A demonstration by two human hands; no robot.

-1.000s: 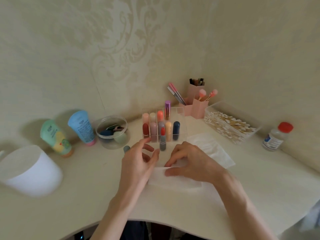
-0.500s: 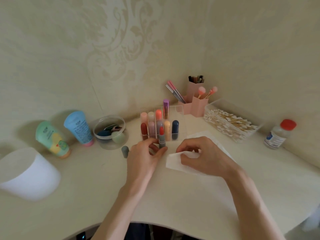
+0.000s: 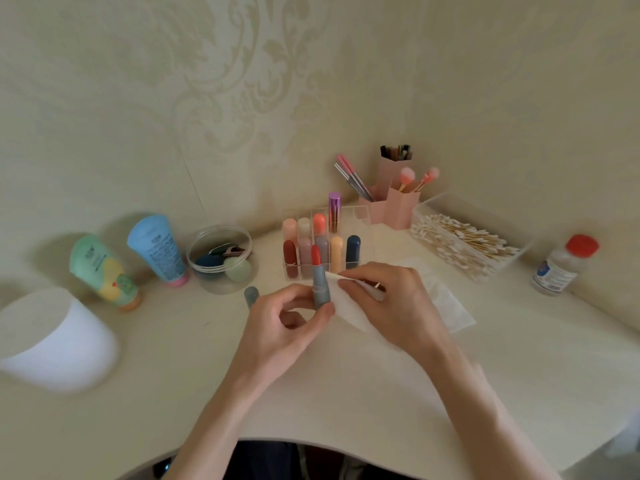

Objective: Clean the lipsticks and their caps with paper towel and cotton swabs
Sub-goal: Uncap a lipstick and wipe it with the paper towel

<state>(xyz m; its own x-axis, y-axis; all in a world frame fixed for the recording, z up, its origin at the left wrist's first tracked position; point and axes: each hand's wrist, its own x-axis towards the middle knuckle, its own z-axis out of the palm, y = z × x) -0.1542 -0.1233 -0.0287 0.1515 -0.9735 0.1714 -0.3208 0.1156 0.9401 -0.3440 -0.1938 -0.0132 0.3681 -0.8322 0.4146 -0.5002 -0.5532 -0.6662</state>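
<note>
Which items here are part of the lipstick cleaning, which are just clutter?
In the job: open lipstick in left hand, paper towel in right hand, loose cap, cotton swabs, lipsticks in organizer.
Lying about: green tube, blue tube, sponge jar, brush holder, bottle, white tub.

Lipstick case (image 3: pixel 321 289) appeared matt plastic, paper towel (image 3: pixel 348 308) thin paper, purple tube (image 3: pixel 334 211) glossy metallic, organizer (image 3: pixel 365 220) clear smooth plastic, swab sticks (image 3: pixel 474 237) wooden.

Cream damask wallpaper (image 3: pixel 242 81) (room corner); pale desk (image 3: pixel 346 393), curved edge.
</note>
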